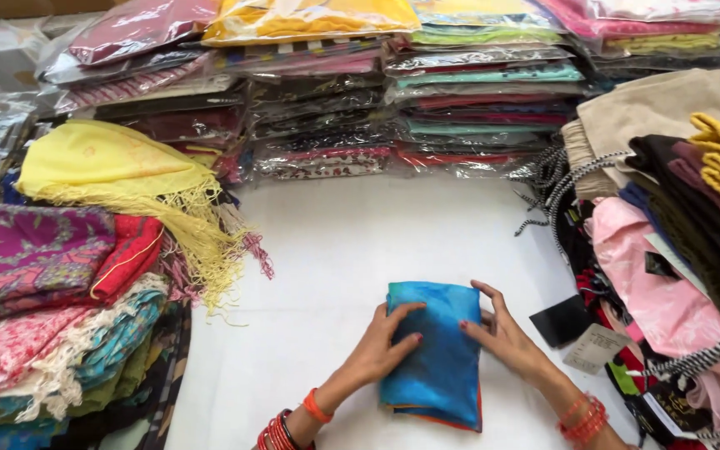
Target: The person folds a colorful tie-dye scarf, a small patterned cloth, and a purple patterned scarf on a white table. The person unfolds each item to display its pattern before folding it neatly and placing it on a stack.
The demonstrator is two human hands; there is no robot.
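Head view: one folded blue cloth (435, 354) lies on the white table (352, 242), centre-low in frame, orange edge showing at its bottom. Its long axis runs away from me, near end at my wrists, far end toward the stacks. I'd call it a scarf, not certain.

My left hand (381, 346) lies flat on its left edge, fingers spread and pointing right, across the long axis. No pinch, just pressing. My right hand (502, 333) mirrors it on the right edge, fingers loosely open, tips on the cloth, nothing gripped. The cloth sits between the two palms; both hands touch it, neither is nearer.

Counts: one blue cloth, two hands, red bangles on both wrists. About three stacks of bagged fabric (477, 100) at the back. One yellow fringed shawl (110, 171) on the left pile. Loose garments (668, 250) heaped on the right, with one pale tag (595, 347) and a black card (562, 321) beside my right wrist.
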